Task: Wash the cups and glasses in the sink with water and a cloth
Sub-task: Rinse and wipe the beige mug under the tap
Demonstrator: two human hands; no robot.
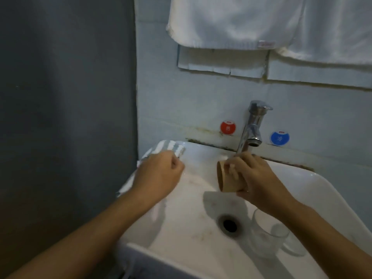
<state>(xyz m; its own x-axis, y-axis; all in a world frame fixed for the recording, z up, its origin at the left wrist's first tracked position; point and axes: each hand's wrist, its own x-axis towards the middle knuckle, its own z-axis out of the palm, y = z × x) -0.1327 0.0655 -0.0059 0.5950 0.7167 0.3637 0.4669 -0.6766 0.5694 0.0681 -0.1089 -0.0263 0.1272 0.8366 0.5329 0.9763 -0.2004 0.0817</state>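
My right hand (253,176) grips a tan cup (225,182) tipped on its side, mouth facing left, just below the chrome tap (251,127). My left hand (159,174) is over the sink's left rim, fingers curled at the edge of a grey-and-white striped cloth (171,148) that lies draped on that rim; whether they pinch the cloth I cannot tell. A clear glass mug (269,232) lies in the white sink (201,256) to the right of the drain (229,224), partly hidden by my right forearm.
White towels (241,21) hang on the wall above the tap. A red sticker (227,127) and a blue sticker (279,137) flank the tap. A dark grey wall (66,97) stands close on the left of the sink.
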